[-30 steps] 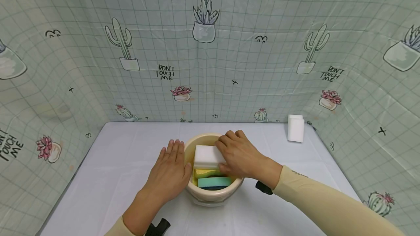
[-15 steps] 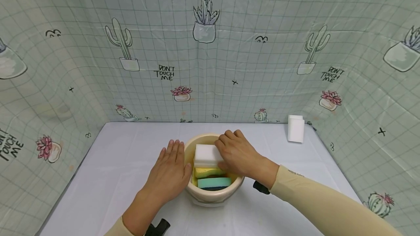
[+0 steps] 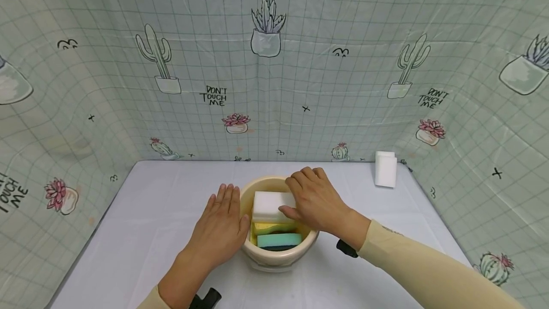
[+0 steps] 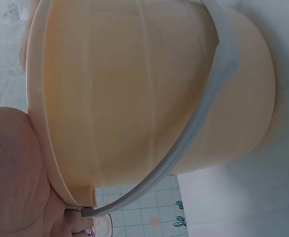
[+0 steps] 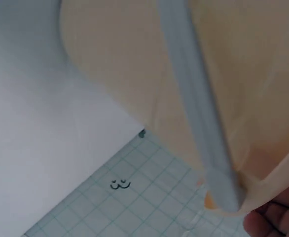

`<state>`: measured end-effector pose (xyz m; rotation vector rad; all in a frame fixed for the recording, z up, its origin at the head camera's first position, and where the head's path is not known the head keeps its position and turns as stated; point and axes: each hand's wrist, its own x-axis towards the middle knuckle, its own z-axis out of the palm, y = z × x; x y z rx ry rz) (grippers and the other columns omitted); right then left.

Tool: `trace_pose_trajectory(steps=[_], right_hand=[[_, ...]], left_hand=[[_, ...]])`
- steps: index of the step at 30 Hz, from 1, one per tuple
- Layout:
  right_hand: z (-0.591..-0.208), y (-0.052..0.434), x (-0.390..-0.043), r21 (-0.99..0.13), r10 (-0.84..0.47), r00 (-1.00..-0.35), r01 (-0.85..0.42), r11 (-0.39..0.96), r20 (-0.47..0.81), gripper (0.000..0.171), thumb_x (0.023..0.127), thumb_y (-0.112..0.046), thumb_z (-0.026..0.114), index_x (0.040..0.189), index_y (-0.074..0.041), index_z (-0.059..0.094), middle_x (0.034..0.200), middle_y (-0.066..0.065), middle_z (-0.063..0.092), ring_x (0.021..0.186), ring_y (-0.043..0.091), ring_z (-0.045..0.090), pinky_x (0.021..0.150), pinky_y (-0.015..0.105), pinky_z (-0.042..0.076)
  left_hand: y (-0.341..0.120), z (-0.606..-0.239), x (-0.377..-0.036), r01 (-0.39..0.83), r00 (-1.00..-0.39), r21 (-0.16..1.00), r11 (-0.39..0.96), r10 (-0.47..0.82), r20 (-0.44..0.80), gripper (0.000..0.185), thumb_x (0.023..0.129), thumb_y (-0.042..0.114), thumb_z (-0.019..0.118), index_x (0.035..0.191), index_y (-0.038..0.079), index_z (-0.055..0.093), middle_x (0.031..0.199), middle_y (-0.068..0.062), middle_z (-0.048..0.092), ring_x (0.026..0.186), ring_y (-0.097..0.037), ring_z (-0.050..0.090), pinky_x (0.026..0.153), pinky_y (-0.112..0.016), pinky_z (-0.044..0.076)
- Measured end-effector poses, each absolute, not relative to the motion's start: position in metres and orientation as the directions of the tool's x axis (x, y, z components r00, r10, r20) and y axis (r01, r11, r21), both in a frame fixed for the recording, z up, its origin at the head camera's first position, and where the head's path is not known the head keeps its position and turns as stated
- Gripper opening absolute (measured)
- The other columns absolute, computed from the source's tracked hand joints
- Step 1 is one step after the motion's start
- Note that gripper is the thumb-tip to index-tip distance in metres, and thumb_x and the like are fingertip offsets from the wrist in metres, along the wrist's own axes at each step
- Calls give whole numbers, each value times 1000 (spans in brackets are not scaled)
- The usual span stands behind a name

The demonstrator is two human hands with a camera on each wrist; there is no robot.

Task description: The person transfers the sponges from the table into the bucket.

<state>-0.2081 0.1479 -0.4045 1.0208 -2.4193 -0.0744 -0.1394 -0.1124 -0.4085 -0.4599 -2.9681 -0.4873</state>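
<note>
A cream plastic bucket stands on the white table near the front. Inside it lie a white sponge block on top, a yellow sponge under it and a green sponge toward me. My right hand grips the white block, fingers over its far right edge and thumb on its near side. My left hand lies flat, fingers straight, against the bucket's left side. The left wrist view shows the bucket wall and its grey handle; the right wrist view shows the wall and handle.
Another white sponge block stands at the table's back right corner. A cactus-print curtain closes the table in behind and at both sides. Bare white tablecloth stretches to the left of the bucket.
My right hand has shifted slightly on the white block, fingers a little farther back and thumb showing on its near side. The left hand and bucket stay put.
</note>
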Motion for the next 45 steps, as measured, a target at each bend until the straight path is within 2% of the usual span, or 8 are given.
trace_pose_trajectory(steps=[6,12,16,21,26,35,40,45], right_hand=[[-405,163,-211,199,-594,-609,-590,782,526,55,97,-51,69,121,-3,65,115,12,67,106,33,59,88,49,45],[-401,185,-221,174,-516,-594,-537,826,617,56,93,-48,72,120,0,62,111,17,65,102,39,59,84,52,45],[-400,204,-232,162,-469,-601,-493,855,647,60,91,-47,76,121,3,60,114,22,64,104,43,58,85,55,44],[-410,235,-249,147,-393,-641,-403,903,659,66,90,-44,77,126,8,59,118,28,64,104,47,57,83,58,44],[-429,275,-266,94,-263,-733,-265,960,627,65,90,-39,78,125,12,58,117,30,63,106,50,56,83,61,45],[-463,347,-291,6,-39,-873,-42,999,487,56,95,-35,70,109,16,49,103,35,53,98,54,49,80,66,40],[-475,376,-297,-40,48,-915,35,999,400,57,97,-34,68,103,18,46,99,38,48,95,54,44,80,68,37],[-492,389,-299,-51,69,-940,55,997,334,61,98,-38,67,99,19,45,95,37,46,94,54,44,78,68,37]], left_hand=[[-112,-410,-139,310,-949,300,902,277,147,67,109,30,49,158,-13,34,165,-32,34,159,-45,25,129,-59,24],[-112,-409,-139,310,-949,303,901,278,146,67,109,30,49,158,-13,35,165,-32,34,159,-45,26,129,-59,24],[-112,-409,-140,309,-950,303,902,277,145,67,109,30,49,158,-13,34,166,-31,34,159,-44,25,129,-59,24],[-113,-410,-140,302,-953,314,900,271,139,67,109,30,48,159,-13,33,166,-31,33,159,-44,24,129,-59,22],[-113,-410,-141,299,-954,316,900,269,134,68,109,31,47,159,-12,32,167,-30,32,160,-44,24,130,-59,22],[-114,-411,-140,301,-953,311,902,272,134,67,109,31,47,159,-12,33,166,-30,33,160,-43,24,130,-58,22],[-114,-410,-141,294,-955,318,901,268,123,67,110,32,46,160,-11,32,167,-29,32,161,-42,23,130,-58,21],[-114,-410,-142,283,-959,311,907,261,111,67,110,32,46,160,-10,32,168,-28,32,161,-41,23,130,-57,21]])
